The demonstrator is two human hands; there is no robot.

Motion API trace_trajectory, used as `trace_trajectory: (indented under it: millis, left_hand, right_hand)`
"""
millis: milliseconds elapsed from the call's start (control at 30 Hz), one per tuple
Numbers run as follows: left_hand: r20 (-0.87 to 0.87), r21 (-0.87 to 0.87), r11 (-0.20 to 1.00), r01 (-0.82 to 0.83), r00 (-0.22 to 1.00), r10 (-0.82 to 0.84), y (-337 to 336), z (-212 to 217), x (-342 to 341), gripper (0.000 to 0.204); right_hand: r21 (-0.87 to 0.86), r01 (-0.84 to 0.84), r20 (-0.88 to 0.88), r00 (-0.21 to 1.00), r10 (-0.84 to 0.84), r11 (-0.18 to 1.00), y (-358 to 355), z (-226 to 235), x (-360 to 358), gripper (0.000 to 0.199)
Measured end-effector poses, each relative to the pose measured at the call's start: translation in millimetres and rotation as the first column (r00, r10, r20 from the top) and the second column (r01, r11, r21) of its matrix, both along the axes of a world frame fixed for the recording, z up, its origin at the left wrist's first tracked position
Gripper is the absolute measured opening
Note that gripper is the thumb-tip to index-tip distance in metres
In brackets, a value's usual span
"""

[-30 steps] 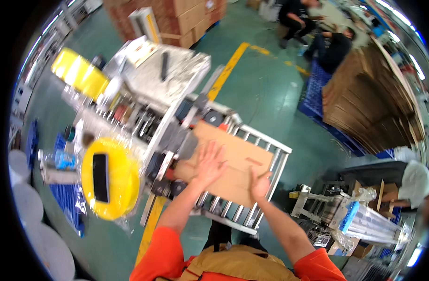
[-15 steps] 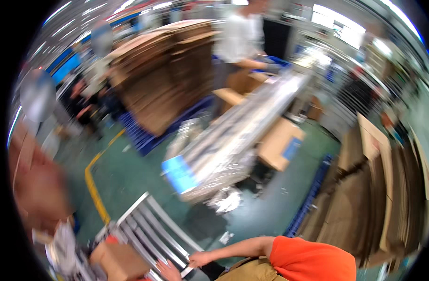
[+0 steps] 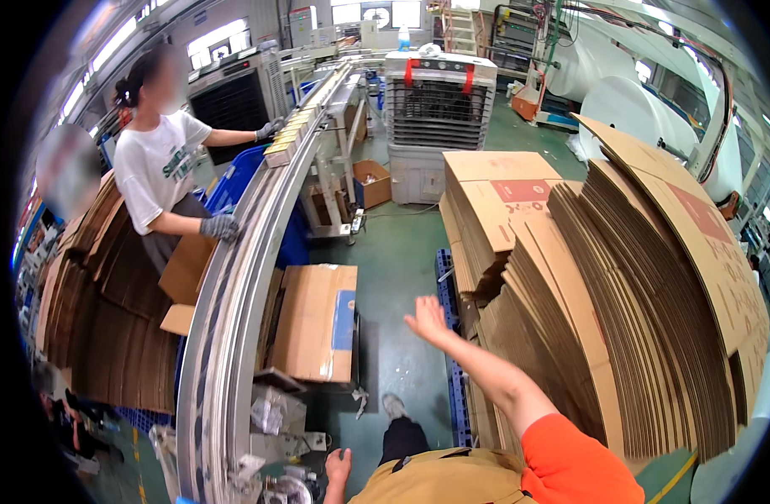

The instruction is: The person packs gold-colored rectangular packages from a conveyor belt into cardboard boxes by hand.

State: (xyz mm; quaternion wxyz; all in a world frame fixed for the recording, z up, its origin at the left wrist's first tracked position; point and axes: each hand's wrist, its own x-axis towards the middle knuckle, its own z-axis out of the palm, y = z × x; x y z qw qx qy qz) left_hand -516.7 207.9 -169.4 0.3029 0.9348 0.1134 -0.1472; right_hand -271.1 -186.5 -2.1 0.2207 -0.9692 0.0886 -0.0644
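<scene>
My right arm, in an orange-red sleeve, reaches forward over the floor. At its end my right hand (image 3: 428,318) is open and holds nothing, left of the stacked flat cardboard (image 3: 532,302) and apart from it. My left hand (image 3: 338,467) hangs low at the bottom edge, beside my tan apron (image 3: 444,480). Its fingers are loosely bent with a gap between them, and I see nothing held. The near end of a long conveyor (image 3: 225,336) lies to its left.
Across the conveyor a person in a white shirt and grey gloves (image 3: 221,227) touches a row of small boxes (image 3: 289,139). A large carton (image 3: 305,319) stands beside the conveyor. A blue pallet (image 3: 459,386) edges the cardboard. An air cooler (image 3: 435,105) stands ahead.
My view has swung right, toward the cardboard stacks and air cooler. My hands have left the slatted metal rack and moved apart, the right one forward.
</scene>
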Motion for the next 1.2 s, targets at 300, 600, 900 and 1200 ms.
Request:
trace_trajectory:
  millis: [300, 600, 900, 1200]
  left_hand:
    - [-0.015, -0.072, 0.974, 0.215, 0.976, -0.216, -74, -77, 224, 0.061]
    - [0.061, -0.224, 0.934, 0.277, 0.961, -0.270, -145, 59, 420, 0.046]
    - [0.781, 0.101, 0.788, 0.607, 0.443, -0.441, -286, 314, 599, 0.080]
    - [0.570, 0.180, 0.890, 0.420, 0.693, -0.442, -192, 326, 603, 0.036]
  right_hand:
    - [-0.375, 0.475, -0.006, 0.857, -0.515, 0.796, -198, 66, 254, 0.101]
    - [-0.616, 0.324, -0.172, 0.834, -0.524, 0.718, -224, 56, 295, 0.062]
    - [-0.484, -0.665, -0.282, 0.734, 0.618, 0.569, -145, 190, 327, 0.009]
    - [-0.613, -0.768, -0.169, -0.098, 0.981, -0.182, -83, 280, 481, 0.017]
